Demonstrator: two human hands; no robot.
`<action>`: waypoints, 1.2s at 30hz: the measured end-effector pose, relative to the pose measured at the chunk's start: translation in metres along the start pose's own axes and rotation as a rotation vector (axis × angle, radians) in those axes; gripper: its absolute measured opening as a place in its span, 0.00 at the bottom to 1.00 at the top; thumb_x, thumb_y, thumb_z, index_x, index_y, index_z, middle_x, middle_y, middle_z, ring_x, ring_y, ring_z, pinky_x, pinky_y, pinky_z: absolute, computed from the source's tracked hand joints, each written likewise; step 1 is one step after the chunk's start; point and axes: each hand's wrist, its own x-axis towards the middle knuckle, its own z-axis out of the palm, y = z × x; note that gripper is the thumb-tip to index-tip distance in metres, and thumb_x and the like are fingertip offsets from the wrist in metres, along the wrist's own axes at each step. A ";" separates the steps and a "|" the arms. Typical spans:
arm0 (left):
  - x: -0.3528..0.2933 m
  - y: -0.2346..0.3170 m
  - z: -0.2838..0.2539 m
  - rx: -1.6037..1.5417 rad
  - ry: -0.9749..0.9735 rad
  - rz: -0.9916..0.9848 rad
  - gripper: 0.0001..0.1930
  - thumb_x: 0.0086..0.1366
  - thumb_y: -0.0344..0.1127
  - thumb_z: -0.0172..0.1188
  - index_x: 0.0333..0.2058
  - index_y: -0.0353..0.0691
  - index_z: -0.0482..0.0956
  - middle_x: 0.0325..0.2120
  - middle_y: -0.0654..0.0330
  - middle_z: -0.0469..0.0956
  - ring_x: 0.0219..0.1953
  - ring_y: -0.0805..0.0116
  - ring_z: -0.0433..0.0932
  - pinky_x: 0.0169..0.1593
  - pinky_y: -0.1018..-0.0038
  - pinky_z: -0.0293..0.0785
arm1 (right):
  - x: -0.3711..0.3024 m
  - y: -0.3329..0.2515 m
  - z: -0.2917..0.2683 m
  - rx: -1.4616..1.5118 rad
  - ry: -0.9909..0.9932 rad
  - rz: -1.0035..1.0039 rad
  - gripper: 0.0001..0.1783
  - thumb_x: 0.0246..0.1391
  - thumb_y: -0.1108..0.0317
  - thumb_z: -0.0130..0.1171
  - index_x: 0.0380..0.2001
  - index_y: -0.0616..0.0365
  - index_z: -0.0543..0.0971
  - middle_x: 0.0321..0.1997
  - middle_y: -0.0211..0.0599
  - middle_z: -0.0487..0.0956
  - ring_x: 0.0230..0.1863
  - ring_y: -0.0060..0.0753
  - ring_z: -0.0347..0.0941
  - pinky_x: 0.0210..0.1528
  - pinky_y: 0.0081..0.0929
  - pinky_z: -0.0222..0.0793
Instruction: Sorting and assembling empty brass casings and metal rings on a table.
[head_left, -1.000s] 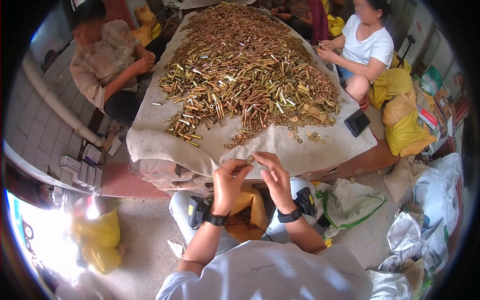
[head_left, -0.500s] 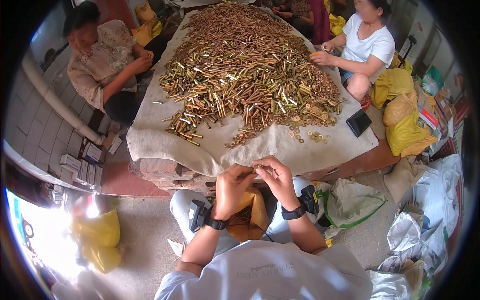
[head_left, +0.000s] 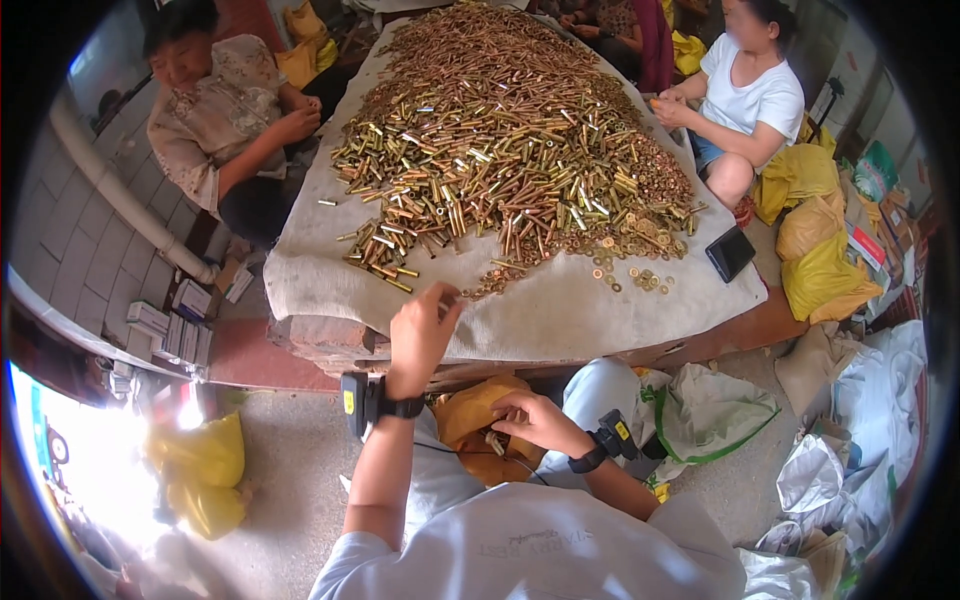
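Observation:
My left hand (head_left: pixel 420 335) is over the front edge of the cloth-covered table (head_left: pixel 560 320). Its bent fingers point at small copper-coloured rings or nuts (head_left: pixel 488 284), with thumb and forefinger apart; I see nothing held in them. Lower down, my right hand (head_left: pixel 540 420) hangs above an orange-yellow bag (head_left: pixel 470 400) between my knees. Its fingers are loosely apart, and a small metal piece (head_left: pixel 496 441) shows just below their tips, over the bag's opening. A great heap of brass and copper-coloured tubes (head_left: pixel 480 150) covers the table.
Flat brass washers (head_left: pixel 640 278) lie near a black phone-like device (head_left: pixel 730 253) at the table's right corner. People sit at the left (head_left: pixel 235 130) and right (head_left: pixel 750 100) sides. Yellow bags (head_left: pixel 820 250) and white sacks (head_left: pixel 700 410) stand on the floor at right; small boxes (head_left: pixel 180 330) at left.
My hands were together over the table's front edge around a small brass piece. They have parted: the left went forward-left to the tabletop, the right came down to the bag.

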 end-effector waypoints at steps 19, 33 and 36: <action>0.108 -0.052 0.026 0.676 0.143 0.345 0.03 0.51 0.28 0.53 0.26 0.42 0.75 0.31 0.56 0.69 0.35 0.59 0.74 0.33 0.68 0.75 | 0.143 -0.009 -0.081 -0.803 0.676 -0.347 0.07 0.41 0.77 0.58 0.29 0.60 0.76 0.35 0.39 0.71 0.39 0.45 0.68 0.38 0.35 0.65; 0.060 0.004 0.012 -0.341 0.002 0.129 0.08 0.57 0.32 0.59 0.33 0.33 0.74 0.25 0.58 0.79 0.27 0.71 0.77 0.31 0.78 0.72 | 0.118 -0.018 -0.085 0.337 0.557 -0.337 0.11 0.53 0.76 0.54 0.41 0.61 0.72 0.32 0.32 0.76 0.28 0.18 0.70 0.32 0.18 0.67; 0.035 0.005 0.020 -0.512 -0.027 0.095 0.08 0.59 0.31 0.59 0.33 0.33 0.74 0.25 0.63 0.78 0.28 0.80 0.74 0.30 0.83 0.70 | 0.104 -0.049 -0.074 0.466 0.548 -0.370 0.14 0.53 0.77 0.53 0.45 0.61 0.70 0.35 0.35 0.77 0.30 0.20 0.71 0.35 0.18 0.67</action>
